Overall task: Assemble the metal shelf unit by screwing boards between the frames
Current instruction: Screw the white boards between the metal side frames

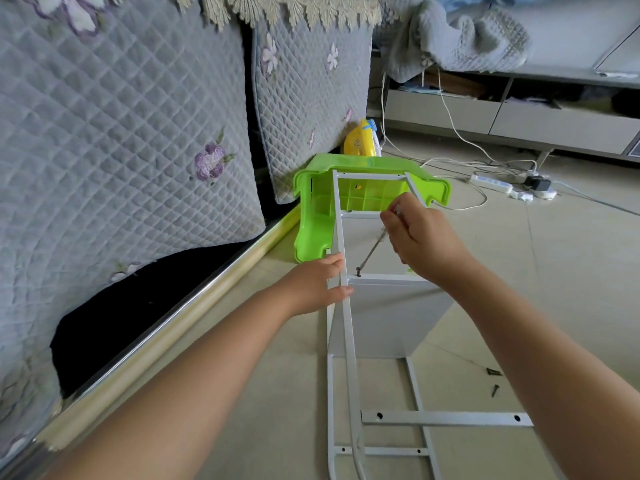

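Observation:
A white metal frame (pixel 346 327) lies on the floor, running away from me toward a green stool. A white board (pixel 388 313) stands between its rails. My left hand (pixel 313 285) grips the frame's left rail beside the board's top edge. My right hand (pixel 420 237) holds a screwdriver (pixel 372 251), whose tip meets a dark screw (pixel 358 271) at the board's top left corner. A second frame (pixel 446 419) with holed crossbars lies under it, near me.
A green plastic stool (pixel 311 199) lies on its side under the frame's far end. Two loose dark screws (pixel 494 381) lie on the tile floor at right. A quilted sofa cover (pixel 121 133) fills the left. White cables and a power strip (pixel 491 183) lie beyond.

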Demonstrator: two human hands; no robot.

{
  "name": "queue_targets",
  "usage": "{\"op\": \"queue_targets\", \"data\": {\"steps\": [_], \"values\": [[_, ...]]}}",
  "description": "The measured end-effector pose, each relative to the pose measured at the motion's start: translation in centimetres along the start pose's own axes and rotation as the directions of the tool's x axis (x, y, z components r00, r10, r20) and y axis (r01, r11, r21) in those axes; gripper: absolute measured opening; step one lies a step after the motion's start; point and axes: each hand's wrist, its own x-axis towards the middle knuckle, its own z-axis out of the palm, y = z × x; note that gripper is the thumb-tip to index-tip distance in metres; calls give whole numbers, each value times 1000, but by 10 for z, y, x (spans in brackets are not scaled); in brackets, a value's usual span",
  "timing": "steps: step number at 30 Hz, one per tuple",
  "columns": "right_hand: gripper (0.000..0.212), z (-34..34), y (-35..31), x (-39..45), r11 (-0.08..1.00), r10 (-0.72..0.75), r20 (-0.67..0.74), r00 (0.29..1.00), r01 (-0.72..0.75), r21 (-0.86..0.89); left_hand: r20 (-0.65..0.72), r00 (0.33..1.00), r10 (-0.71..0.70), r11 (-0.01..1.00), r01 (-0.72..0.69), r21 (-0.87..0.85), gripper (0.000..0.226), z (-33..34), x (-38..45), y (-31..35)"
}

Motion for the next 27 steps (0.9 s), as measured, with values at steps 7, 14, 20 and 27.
{"op": "queue_targets", "data": {"steps": [7, 14, 20, 27], "values": [[19, -1, 0, 4, 999, 36, -6, 999, -36, 39, -16, 1000, -5, 999, 4, -35, 63, -1, -1, 1], [21, 0, 1, 4, 999, 47, 18, 999, -47, 5, -19, 1000, -6, 1000, 6, -30, 63, -2, -2, 1], [25, -8, -10, 12, 988, 62, 70, 996, -52, -143, -39, 999, 9, 997, -12, -78, 62, 0, -2, -1], [21, -8, -22, 25, 918, 92, 248, 964, 14, -396, -89, 996, 13, 985, -29, -172, 63, 7, -2, -5]]}}
